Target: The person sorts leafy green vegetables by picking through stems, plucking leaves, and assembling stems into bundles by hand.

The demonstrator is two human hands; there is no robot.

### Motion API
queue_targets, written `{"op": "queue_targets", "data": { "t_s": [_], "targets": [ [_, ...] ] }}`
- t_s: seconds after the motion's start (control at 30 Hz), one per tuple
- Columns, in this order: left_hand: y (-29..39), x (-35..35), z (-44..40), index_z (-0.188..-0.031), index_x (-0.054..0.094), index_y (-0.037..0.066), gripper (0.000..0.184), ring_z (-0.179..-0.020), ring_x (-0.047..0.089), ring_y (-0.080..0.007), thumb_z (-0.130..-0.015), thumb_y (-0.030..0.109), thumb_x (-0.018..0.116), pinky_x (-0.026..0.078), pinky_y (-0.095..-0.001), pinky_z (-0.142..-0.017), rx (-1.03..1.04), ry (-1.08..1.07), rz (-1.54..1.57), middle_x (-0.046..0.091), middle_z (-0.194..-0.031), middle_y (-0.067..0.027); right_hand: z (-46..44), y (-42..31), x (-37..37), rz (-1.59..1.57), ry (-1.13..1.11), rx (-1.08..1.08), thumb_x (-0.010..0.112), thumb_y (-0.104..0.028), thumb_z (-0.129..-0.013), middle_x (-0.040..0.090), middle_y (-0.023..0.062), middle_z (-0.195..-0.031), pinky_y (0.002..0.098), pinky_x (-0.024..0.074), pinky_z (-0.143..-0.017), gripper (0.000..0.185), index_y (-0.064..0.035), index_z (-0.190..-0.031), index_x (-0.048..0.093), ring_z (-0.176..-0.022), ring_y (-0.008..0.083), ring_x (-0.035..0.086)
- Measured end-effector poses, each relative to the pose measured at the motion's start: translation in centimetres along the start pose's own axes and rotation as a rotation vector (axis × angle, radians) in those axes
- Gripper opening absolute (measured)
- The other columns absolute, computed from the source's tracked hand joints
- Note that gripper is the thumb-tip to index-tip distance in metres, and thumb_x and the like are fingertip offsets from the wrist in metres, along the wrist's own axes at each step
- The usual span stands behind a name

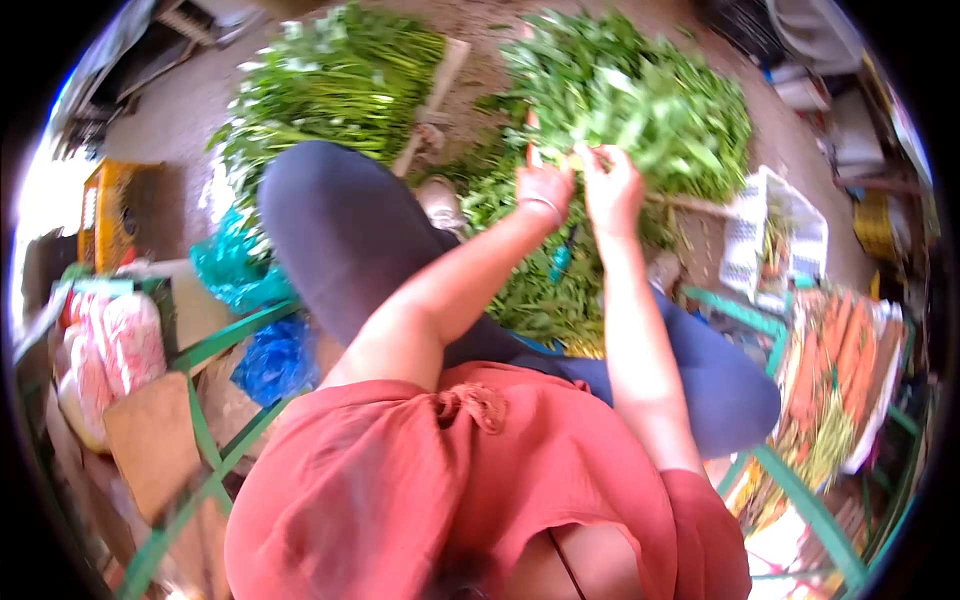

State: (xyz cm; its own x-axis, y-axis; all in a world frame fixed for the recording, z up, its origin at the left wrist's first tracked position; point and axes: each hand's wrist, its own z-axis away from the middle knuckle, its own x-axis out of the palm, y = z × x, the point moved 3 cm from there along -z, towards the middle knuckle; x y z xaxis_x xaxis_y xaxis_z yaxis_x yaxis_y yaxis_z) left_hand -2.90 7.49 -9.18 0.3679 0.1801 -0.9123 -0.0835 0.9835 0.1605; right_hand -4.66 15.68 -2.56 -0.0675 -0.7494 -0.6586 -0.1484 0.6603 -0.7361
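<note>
Both of my hands are close together at the near edge of a large pile of leafy greens (690, 110). My left hand (547, 188) has its fingers curled; a small red-orange thing shows just above it, too blurred to name. My right hand (612, 185) is pinched round the stems of a blurred leafy bunch (635, 115) that spreads out above the fingers. Loose green leaves (530, 300) lie below the hands, between my knees, with a small teal item (561, 262) among them.
Another pile of long-stemmed greens (350, 85) lies at upper left. A white basket (770, 215) and carrots (845, 350) are at right. Teal (235, 265) and blue plastic bags (275, 360), a yellow crate (112, 215) and green metal bars (240, 328) are at left.
</note>
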Motion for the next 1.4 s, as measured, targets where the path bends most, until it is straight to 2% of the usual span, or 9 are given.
{"op": "queue_targets", "data": {
  "t_s": [0.07, 0.13, 0.47, 0.6, 0.73, 0.83, 1.03, 1.13, 1.4],
  "targets": [
    [0.4, -0.6, 0.4, -0.091, 0.06, 0.01, 0.019, -0.084, 0.06, -0.0229, -0.073, 0.016, 0.056, 0.043, -0.0374, -0.07, 0.015, 0.051, -0.003, 0.061, -0.088, -0.0097, -1.6, -1.8, 0.6, 0.336, 0.015, -0.031, 0.064, -0.034, -0.073, 0.062, 0.0134, -0.083, 0.0344, 0.0456, -0.063, 0.031, -0.0059, -0.086, 0.062, -0.076, 0.0272, 0.059],
    [0.5, -0.3, 0.3, -0.102, 0.053, 0.009, 0.029, -0.091, 0.057, -0.0229, -0.074, 0.019, 0.056, 0.041, -0.0383, -0.077, 0.033, 0.022, 0.075, 0.058, -0.093, -0.0114, -3.3, 1.3, 2.6, 0.237, -0.164, -0.008, 0.063, -0.037, -0.072, 0.063, 0.0112, -0.082, 0.0341, 0.0457, -0.065, 0.034, -0.0073, -0.089, 0.063, -0.077, 0.0253, 0.06],
    [-1.7, -6.4, 1.7, -0.13, 0.0, -0.007, 0.089, -0.065, 0.059, -0.0331, -0.062, 0.005, 0.055, 0.045, -0.0396, -0.06, 0.003, 0.204, 0.849, 0.058, -0.072, -0.0198, -3.1, -3.7, -6.2, -0.568, 0.399, 0.17, 0.057, -0.025, -0.084, 0.059, 0.0001, -0.07, 0.0179, 0.0266, -0.041, 0.024, -0.0015, -0.083, 0.061, -0.048, 0.0029, 0.037],
    [-4.5, -16.6, 4.6, -0.129, 0.006, -0.003, 0.082, -0.059, 0.052, -0.0338, -0.061, -0.002, 0.052, 0.042, -0.0425, -0.058, -0.006, 0.482, 1.369, 0.05, -0.061, -0.0173, -3.1, -1.4, -5.4, -0.438, 0.305, 0.173, 0.056, -0.028, -0.083, 0.046, -0.0033, -0.055, 0.0211, 0.0244, -0.041, 0.028, -0.0046, -0.068, 0.056, -0.047, 0.0049, 0.035],
    [-11.3, -23.5, 10.2, -0.124, 0.019, -0.002, 0.084, -0.083, 0.057, -0.0245, -0.054, -0.008, 0.065, 0.05, -0.0333, -0.066, 0.098, 0.66, 1.999, 0.056, -0.096, -0.0171, -3.6, 0.2, -1.9, -0.465, 0.107, 0.199, 0.059, -0.028, -0.081, 0.043, -0.0039, -0.052, 0.019, 0.0247, -0.041, 0.028, -0.0065, -0.065, 0.054, -0.045, 0.005, 0.034],
    [-17.8, -22.7, 13.4, -0.099, 0.054, 0.0, 0.04, -0.078, 0.06, -0.0232, -0.061, -0.007, 0.062, 0.051, -0.0374, -0.07, 0.413, 0.712, 2.176, 0.06, -0.09, -0.0125, -3.4, -0.5, 0.0, -0.392, -0.009, 0.193, 0.059, -0.028, -0.082, 0.042, -0.004, -0.051, 0.0192, 0.0246, -0.041, 0.027, -0.0067, -0.065, 0.055, -0.044, 0.0046, 0.034],
    [-29.7, -6.4, 12.0, -0.1, 0.048, 0.001, 0.032, -0.088, 0.056, -0.0221, -0.07, 0.006, 0.056, 0.049, -0.0404, -0.078, 0.661, 0.529, 2.736, 0.055, -0.091, -0.0103, -3.0, 1.6, 2.5, -0.308, -0.139, 0.152, 0.058, -0.029, -0.083, 0.051, -0.0013, -0.055, 0.0192, 0.0305, -0.041, 0.03, -0.0053, -0.064, 0.055, -0.045, 0.005, 0.04],
    [-31.6, 5.8, 9.1, -0.106, 0.046, -0.006, 0.035, -0.083, 0.059, -0.0264, -0.072, 0.0, 0.053, 0.05, -0.0399, -0.08, -0.637, 0.96, 2.966, 0.059, -0.095, -0.0151, -2.6, 3.3, 3.1, -0.243, -0.178, 0.154, 0.059, -0.028, -0.082, 0.047, -0.0022, -0.052, 0.02, 0.0332, -0.042, 0.031, -0.0052, -0.062, 0.053, -0.045, 0.0052, 0.038],
    [-32.2, 7.0, 10.3, -0.085, 0.055, -0.001, 0.016, -0.078, 0.059, -0.0286, -0.07, 0.004, 0.056, 0.05, -0.0429, -0.076, -0.611, 0.59, 2.783, 0.06, -0.089, -0.0137, -2.1, 4.4, 4.0, -0.289, -0.246, 0.174, 0.058, -0.027, -0.082, 0.042, -0.0041, -0.051, 0.0195, 0.034, -0.042, 0.031, -0.005, -0.062, 0.052, -0.045, 0.0041, 0.036]
  ]
}}
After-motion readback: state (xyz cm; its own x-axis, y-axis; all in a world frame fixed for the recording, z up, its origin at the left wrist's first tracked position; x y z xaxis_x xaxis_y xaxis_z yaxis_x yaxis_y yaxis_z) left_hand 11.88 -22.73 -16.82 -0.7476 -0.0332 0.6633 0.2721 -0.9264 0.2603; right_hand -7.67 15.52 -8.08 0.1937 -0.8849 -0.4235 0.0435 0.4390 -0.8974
